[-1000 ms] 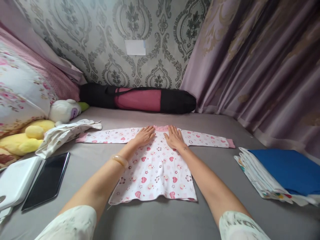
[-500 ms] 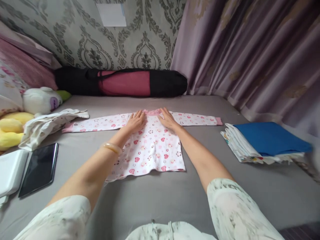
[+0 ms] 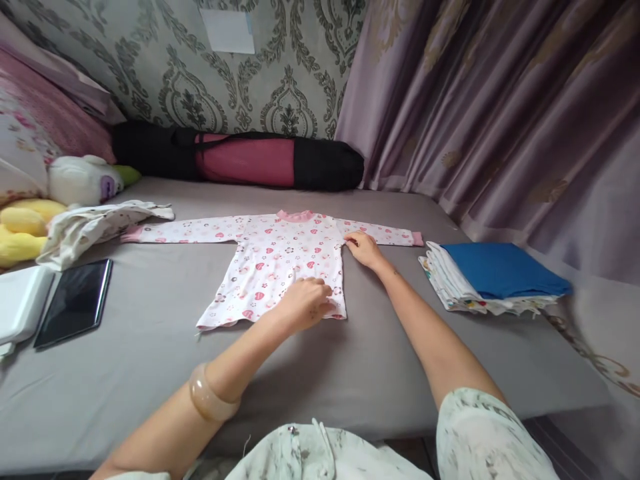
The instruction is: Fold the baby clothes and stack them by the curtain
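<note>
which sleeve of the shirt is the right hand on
The right hand rests on the sleeve pointing toward the blue-topped folded stack; the other sleeve lies untouched.

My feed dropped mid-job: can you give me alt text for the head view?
A white child's long-sleeved top with pink hearts lies flat on a grey bed; the left hand rests on its lower right hem and the right hand at its right underarm. A folded stack topped by blue cloth lies right, a tablet left.
</note>
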### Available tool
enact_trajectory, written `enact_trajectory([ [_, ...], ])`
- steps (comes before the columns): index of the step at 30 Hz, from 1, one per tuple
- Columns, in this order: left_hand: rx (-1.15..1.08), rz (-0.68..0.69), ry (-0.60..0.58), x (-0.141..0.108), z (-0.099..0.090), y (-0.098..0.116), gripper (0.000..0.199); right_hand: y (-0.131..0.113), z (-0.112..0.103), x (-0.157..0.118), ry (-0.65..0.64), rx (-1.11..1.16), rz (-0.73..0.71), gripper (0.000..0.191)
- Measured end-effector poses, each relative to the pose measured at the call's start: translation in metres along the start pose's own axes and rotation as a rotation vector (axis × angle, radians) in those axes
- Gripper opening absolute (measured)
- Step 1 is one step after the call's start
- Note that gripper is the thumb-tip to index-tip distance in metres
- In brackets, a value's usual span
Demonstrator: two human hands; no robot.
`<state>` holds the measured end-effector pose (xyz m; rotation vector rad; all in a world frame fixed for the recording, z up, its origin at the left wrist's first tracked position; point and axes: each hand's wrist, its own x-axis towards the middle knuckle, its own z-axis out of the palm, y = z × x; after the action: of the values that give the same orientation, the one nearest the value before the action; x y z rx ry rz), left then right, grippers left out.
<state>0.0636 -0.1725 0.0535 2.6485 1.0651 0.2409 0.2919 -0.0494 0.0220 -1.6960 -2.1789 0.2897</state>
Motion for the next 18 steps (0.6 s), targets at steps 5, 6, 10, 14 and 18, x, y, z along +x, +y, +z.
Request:
enact_trajectory([
  [5, 0.030, -0.092, -0.036, -0.007, 0.018, 0.025, 0.024, -0.001, 0.000, -0.003, -0.053, -0.151, -0.165, 0.039],
  [6, 0.029, -0.106, -0.030, -0.008, 0.020, 0.027, 0.024, -0.002, -0.001, -0.003, -0.059, -0.181, -0.180, 0.040],
  [10, 0.032, -0.101, 0.004, -0.010, 0.023, 0.036, 0.025, -0.002, -0.003, -0.003, -0.070, -0.281, -0.258, 0.041],
  [14, 0.109, -0.085, 0.027, -0.007, 0.027, 0.041, 0.031, 0.003, -0.001, 0.000, -0.067, -0.340, -0.313, 0.042],
  [18, 0.160, -0.076, 0.020, 0.000, 0.026, 0.046, 0.031, 0.009, 0.000, 0.004, -0.061, -0.375, -0.368, 0.040],
])
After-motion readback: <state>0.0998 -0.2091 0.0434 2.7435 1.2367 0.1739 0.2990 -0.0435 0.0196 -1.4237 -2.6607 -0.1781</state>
